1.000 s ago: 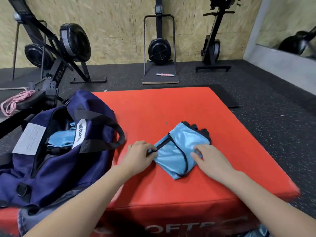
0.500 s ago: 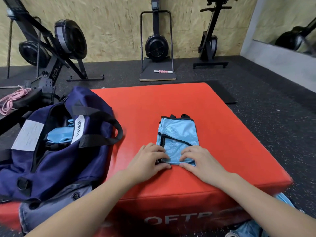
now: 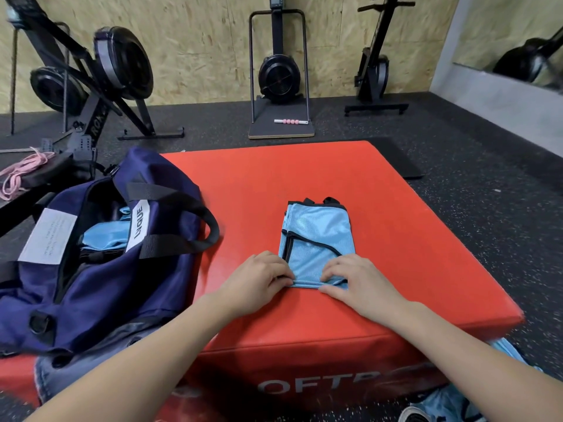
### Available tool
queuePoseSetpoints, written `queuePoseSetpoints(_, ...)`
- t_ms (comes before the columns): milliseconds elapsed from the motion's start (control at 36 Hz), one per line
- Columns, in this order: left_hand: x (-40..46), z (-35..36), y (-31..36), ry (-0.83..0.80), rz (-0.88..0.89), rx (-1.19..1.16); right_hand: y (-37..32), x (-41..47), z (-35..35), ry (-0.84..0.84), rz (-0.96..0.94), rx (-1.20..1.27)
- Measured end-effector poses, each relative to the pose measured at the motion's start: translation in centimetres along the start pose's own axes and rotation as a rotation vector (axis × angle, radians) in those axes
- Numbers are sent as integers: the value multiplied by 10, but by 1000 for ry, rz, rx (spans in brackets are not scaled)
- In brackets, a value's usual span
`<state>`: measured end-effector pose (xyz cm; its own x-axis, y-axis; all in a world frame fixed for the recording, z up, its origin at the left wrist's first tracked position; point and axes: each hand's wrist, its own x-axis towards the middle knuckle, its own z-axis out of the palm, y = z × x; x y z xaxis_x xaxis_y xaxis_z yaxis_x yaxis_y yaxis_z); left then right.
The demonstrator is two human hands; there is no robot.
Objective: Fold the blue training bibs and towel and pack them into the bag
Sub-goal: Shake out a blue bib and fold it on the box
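A light blue training bib (image 3: 316,236) with black trim lies folded into a narrow rectangle on the red padded box (image 3: 396,245). My left hand (image 3: 259,278) pinches its near left corner, and my right hand (image 3: 355,278) pinches its near right corner. The navy duffel bag (image 3: 100,269) stands open at the left of the box, with folded blue fabric (image 3: 103,239) inside it. More blue fabric (image 3: 444,400) lies on the floor at the lower right.
Black rowing machines (image 3: 91,74) stand along the wooden wall at the back. A pink rope (image 3: 21,172) lies at the far left. A black mat (image 3: 399,161) lies behind the box. A shoe (image 3: 416,417) shows at the bottom right.
The bib was turned from a slant to lie straight, with its short edge toward me. Both hands have moved to its near edge and taken hold of the corners.
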<state>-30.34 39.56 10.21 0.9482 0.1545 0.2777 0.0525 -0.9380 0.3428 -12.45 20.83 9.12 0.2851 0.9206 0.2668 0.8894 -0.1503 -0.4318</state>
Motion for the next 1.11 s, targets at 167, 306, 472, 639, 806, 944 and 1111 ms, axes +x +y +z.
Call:
queuePoseSetpoints(167,1,3,-2,-14,-70,-73,-2,4,2,-16,13,18)
queuePoseSetpoints(306,5,8,0,32,-93,-37,-8,10,-7,-6,107,168)
queuePoseSetpoints(472,13,6,12,134,-125,-114,-4,4,-14,-61,157,87)
queuePoseSetpoints(639,9,-1,23,218,-223,-220,-5,1,-33,37,267,130)
queuePoseSetpoints(806,8,-9,35,311,-352,-439,-6,1,-48,-42,362,511)
queuePoseSetpoints(944,11,-16,38,373,-373,-469,-5,11,-49,2,401,619)
queuePoseSetpoints(1111,27,-13,26,394,-431,-302,3,30,-36,142,460,407)
